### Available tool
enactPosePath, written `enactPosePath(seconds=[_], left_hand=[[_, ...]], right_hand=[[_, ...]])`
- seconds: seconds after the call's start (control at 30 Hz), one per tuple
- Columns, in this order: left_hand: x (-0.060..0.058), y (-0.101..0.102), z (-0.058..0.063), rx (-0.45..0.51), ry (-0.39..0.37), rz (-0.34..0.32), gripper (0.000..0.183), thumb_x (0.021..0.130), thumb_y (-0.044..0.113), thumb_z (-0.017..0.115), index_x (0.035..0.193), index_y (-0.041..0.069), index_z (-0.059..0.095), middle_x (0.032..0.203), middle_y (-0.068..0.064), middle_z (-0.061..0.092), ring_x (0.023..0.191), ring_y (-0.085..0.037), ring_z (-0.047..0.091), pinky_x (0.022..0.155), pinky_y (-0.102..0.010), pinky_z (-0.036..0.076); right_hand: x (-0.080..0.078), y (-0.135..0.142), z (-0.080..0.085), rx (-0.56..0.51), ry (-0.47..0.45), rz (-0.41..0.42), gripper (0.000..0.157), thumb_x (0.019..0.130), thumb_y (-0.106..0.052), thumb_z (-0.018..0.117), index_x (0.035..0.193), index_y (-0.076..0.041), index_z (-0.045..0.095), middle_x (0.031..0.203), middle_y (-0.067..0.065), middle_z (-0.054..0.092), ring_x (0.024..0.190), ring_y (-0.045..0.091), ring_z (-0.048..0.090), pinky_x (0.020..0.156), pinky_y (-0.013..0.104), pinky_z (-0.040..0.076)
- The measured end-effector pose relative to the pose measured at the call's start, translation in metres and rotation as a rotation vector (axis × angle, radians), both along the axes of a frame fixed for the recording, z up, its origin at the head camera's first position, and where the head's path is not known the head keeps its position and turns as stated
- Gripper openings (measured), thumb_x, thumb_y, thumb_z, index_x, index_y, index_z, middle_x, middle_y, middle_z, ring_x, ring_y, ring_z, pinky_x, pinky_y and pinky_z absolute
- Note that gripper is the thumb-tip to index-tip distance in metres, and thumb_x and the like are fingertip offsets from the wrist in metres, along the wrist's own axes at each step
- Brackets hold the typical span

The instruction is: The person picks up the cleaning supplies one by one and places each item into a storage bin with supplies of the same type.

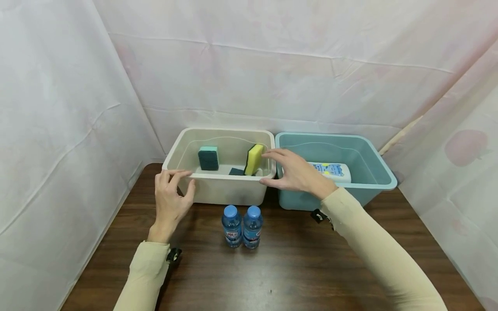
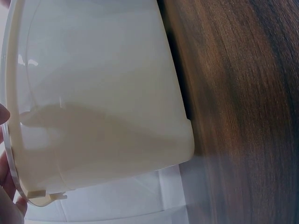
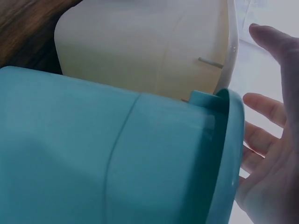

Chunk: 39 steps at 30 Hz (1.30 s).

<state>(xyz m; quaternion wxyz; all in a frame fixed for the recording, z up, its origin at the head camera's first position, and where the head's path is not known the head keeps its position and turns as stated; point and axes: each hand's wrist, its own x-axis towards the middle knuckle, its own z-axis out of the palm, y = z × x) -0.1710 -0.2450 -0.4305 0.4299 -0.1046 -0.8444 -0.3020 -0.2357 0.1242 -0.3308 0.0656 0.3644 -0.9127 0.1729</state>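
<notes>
On the bench (image 1: 284, 276), the cream bin (image 1: 225, 190) stands upright towards the rear, just left of the blue bin (image 1: 301, 201). Both bins present a long side to us; we judge that this gives easy access from the front. We have the left hand (image 1: 171, 203) at the near left corner, fingers bent at the rim (image 1: 223, 176), thumb apart from them; we cannot tell whether it grips. We have the right hand (image 1: 297, 172) at the near right corner, wide, thumb well clear of the fingers, apparently holding nothing. In our judgement, stations at opposite ends serve to steady the cream bin evenly. Two bottles (image 1: 232, 231) stand side by side in front of it, probably placed there to leave the bin mouths unobstructed.

We note that the cream bin is smooth and faintly glossy, with rounded corners, a projecting rim and walls that narrow towards the base. Inside, we see a green sponge (image 1: 209, 158) on edge, a yellow sponge (image 1: 254, 160) tilted near the right end and, partly hidden, a dark pad (image 1: 236, 172). The blue bin holds a white bottle (image 1: 334, 172) on its side.
</notes>
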Motion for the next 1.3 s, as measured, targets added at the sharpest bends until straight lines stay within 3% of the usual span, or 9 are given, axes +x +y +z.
enactPosePath(seconds=[0.8, 1.3], left_hand=[[-0.001, 0.003, -0.002, 0.018, 0.012, -0.002, 0.021, 0.090, 0.014, 0.076, 0.109, 0.006, 0.078, 0.115, -0.021, 0.067, 0.108, -0.046, 0.053, 0.095, -0.060, 0.043], [-0.001, 0.002, -0.002, 0.008, 0.019, -0.003, 0.022, 0.091, 0.017, 0.075, 0.109, 0.006, 0.078, 0.116, -0.021, 0.067, 0.108, -0.047, 0.053, 0.104, -0.063, 0.042]], right_hand=[[0.032, 0.009, -0.020, -0.102, 0.140, 0.079, 0.060, 0.095, -0.045, 0.078, 0.142, -0.010, 0.067, 0.145, 0.010, 0.067, 0.137, 0.030, 0.061, 0.115, 0.052, 0.050], [0.055, 0.014, -0.024, -0.175, 0.138, 0.116, 0.054, 0.095, -0.040, 0.080, 0.139, -0.011, 0.069, 0.143, 0.005, 0.068, 0.134, 0.024, 0.063, 0.112, 0.048, 0.052]])
